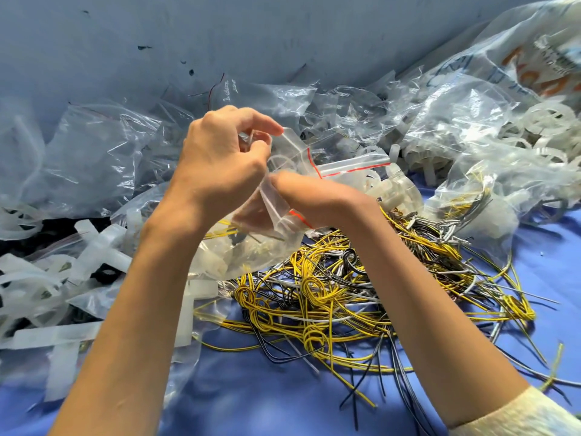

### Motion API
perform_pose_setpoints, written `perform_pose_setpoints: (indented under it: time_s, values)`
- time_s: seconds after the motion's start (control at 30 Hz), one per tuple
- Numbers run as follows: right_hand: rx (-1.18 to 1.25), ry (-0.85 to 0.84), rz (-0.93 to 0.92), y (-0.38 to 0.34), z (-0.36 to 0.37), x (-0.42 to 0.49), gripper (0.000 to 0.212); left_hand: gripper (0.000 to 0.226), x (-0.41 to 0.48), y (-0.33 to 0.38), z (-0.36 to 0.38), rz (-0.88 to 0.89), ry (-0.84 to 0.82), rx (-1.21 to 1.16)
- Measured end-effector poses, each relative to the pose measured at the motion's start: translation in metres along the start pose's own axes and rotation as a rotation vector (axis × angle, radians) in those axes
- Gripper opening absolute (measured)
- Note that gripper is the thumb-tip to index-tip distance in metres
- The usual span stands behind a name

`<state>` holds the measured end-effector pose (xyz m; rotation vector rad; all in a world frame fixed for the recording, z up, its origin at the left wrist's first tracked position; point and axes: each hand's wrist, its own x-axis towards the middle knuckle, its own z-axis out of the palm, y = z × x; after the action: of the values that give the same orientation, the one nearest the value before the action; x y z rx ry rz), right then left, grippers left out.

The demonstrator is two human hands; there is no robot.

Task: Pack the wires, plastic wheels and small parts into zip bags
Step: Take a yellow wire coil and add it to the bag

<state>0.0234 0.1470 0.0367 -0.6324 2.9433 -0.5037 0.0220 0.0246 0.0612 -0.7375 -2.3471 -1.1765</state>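
— Where is the zip bag at this moment?
— It is lifted just above the far-left edge of the pile of wires. Its mouth, with a red line along it, is on top, and its body hangs down toward the pile. Inside I see white plastic pieces and some yellow wire.

— And the hands?
— The left hand is above the far-left side of the wire pile. Its fingers are curled and pinch the upper rim of the bag. The right hand is just beside it, nearer to the pile, and grips the edge of the bag's mouth. Its fingertips are partly hidden behind the plastic, so I cannot tell exactly how they lie.

— What else lies around the wires?
— The wires, yellow, black and grey, are tangled on the blue table. Behind the pile, to the right, white plastic wheels lie under clear plastic. Behind the pile, to the left, there is a heap of empty clear bags. Left of the pile are white plastic strips.
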Motion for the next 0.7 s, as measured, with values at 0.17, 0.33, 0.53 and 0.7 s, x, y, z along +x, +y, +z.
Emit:
perform_pose_setpoints:
  time_s: [0.17, 0.33, 0.53, 0.7]
  values:
    - [0.2, -0.006, -0.1, 0.006, -0.017, -0.022, 0.026, 0.027, 0.0, -0.004, 0.001, -0.025, -0.058, 0.125]
    - [0.347, 0.308, -0.006, 0.031, -0.035, -0.031, 0.024, 0.038, 0.001, -0.014, -0.001, -0.135, -0.179, 0.316]
    - [0.113, 0.209, 0.272, 0.071, -0.044, -0.046, 0.007, 0.044, -0.001, -0.026, -0.001, -0.213, -0.253, 0.446]
    - [0.103, -0.068, 0.485, 0.1, -0.049, -0.065, 0.038, 0.04, -0.001, -0.028, 0.002, -0.2, -0.274, 0.419]
